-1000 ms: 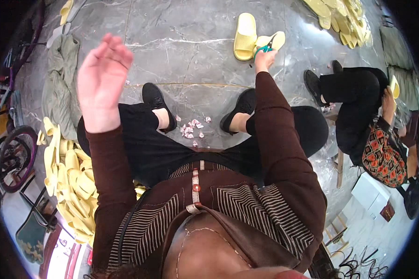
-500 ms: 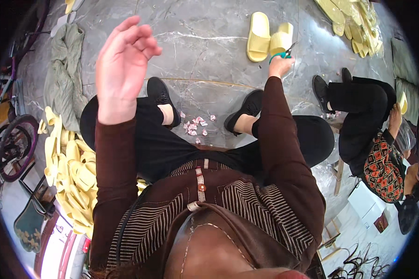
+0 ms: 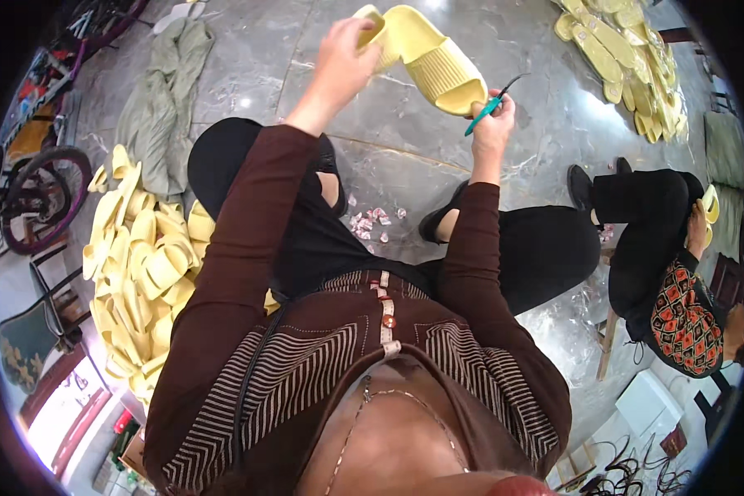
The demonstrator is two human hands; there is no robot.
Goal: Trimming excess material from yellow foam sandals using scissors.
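Observation:
Two ribbed yellow slide slippers are held up above the floor, touching each other at their far ends. My left hand [image 3: 343, 62] is closed on the left yellow slipper [image 3: 378, 31], its fingers over the strap side. My right hand [image 3: 494, 126] grips the heel or toe end of the right yellow slipper [image 3: 445, 73]; which end it is I cannot tell. That same hand also keeps hold of small scissors [image 3: 483, 116] with teal handles, their dark blades pointing away to the upper right.
Loose yellow slippers [image 3: 145, 264] are heaped at my left. Bagged yellow slippers [image 3: 616, 50] lie at the far right. Crumpled paper bits [image 3: 370, 221] lie between my feet. A grey-green cloth [image 3: 169, 103] is at the left. At the right, a seated co-worker [image 3: 682, 318] holds a yellow slipper.
My left hand, open and raised before, has moved right and taken hold of a slipper. Both slippers have left the floor. My right hand now grips one along with the scissors.

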